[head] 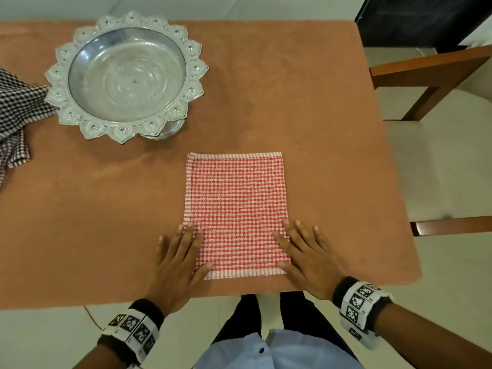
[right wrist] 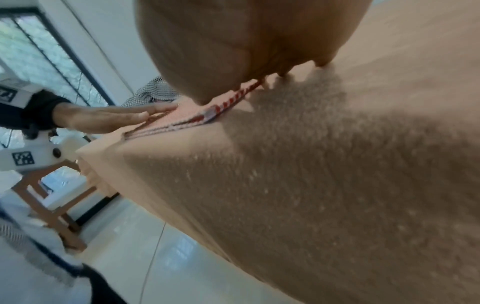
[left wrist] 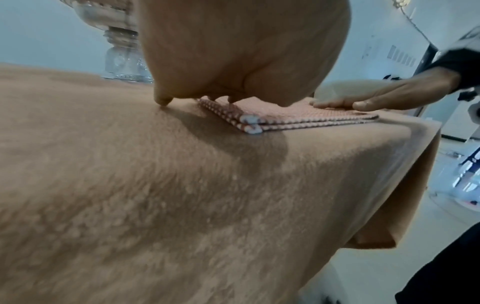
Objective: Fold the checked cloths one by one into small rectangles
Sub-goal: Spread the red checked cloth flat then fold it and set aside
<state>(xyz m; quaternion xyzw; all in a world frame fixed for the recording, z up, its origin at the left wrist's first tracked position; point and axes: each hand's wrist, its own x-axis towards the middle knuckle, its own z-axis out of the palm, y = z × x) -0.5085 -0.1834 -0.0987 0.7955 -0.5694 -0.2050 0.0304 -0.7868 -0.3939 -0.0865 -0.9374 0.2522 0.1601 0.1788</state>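
Table layout, near edge.
Folded cloth [head: 237, 209] lies flat on table [head: 319, 107]; footed tray [head: 127, 75] behind-left; cloth pile [head: 16, 110] left of tray.

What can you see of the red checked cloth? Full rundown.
The red checked cloth is a woven red-and-white gingham with striped hems on its far, left and near edges. It lies flat on the brown table cover, near the front edge, folded into an upright rectangle; the left wrist view shows stacked layers at its corner. The left hand and right hand press its near corners, fingers straight.

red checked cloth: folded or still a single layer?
Folded. The red checked cloth lies flat as a rectangle; the left wrist view shows stacked layers at its near corner.
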